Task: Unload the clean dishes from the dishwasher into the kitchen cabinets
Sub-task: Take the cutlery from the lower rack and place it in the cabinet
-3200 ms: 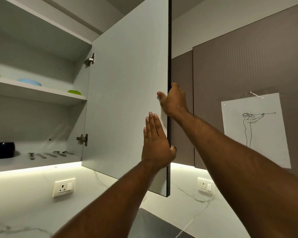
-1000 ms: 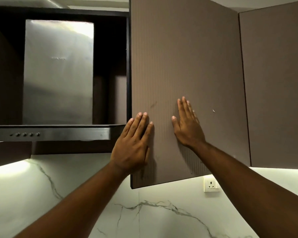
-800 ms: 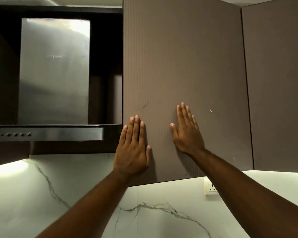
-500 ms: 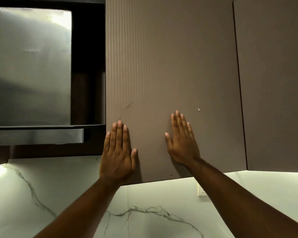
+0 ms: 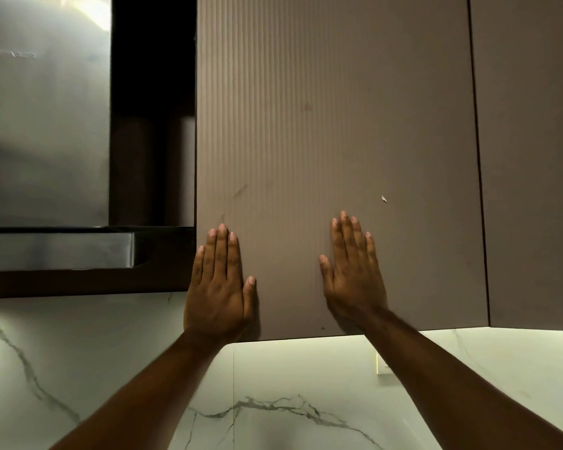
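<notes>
Both palms lie flat on the ribbed brown cabinet door [image 5: 332, 125] in the middle of the frame. The left hand [image 5: 217, 287] is at the door's lower left corner, the right hand [image 5: 353, 274] a little higher and further right. All fingers are straight, pressing rather than gripping, and neither hand holds anything. A few seconds ago this door stood wide open on shelves with bowls and cutlery; one second ago it hung ajar with its lower edge slanted. Now its face appears level with the neighbouring door [image 5: 533, 157] at the right, so it seems to be shut. No dishes are visible: they are presumably behind the door, and the dishwasher is out of view. The steel range hood [image 5: 46, 125] fills the upper left, with the marble backsplash [image 5: 273, 401] along the bottom. Closing the cabinet suggests this load is put away, so the unloading is either finished or due another trip.
</notes>
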Demonstrator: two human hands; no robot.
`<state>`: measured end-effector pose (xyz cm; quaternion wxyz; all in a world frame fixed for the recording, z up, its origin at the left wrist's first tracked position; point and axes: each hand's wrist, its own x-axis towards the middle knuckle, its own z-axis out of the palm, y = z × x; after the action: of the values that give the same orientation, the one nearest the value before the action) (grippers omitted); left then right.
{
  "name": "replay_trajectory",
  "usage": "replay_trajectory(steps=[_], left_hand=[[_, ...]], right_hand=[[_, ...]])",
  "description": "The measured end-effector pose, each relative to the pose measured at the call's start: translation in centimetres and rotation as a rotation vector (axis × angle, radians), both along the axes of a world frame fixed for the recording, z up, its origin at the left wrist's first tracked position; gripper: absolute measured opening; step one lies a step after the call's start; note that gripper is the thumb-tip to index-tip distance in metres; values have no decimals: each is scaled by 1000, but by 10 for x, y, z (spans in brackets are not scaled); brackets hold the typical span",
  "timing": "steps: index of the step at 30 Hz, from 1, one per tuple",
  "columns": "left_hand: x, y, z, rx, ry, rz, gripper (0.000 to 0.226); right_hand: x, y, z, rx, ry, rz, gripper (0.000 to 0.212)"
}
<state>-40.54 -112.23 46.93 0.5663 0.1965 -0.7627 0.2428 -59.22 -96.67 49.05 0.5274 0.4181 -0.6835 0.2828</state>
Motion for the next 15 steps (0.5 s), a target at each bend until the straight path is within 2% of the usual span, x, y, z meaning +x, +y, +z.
replay_trajectory(steps=[15], left_hand=[[-4, -4, 0, -10, 14, 17, 74]], right_hand=[[1, -5, -16, -55, -9, -37, 67]])
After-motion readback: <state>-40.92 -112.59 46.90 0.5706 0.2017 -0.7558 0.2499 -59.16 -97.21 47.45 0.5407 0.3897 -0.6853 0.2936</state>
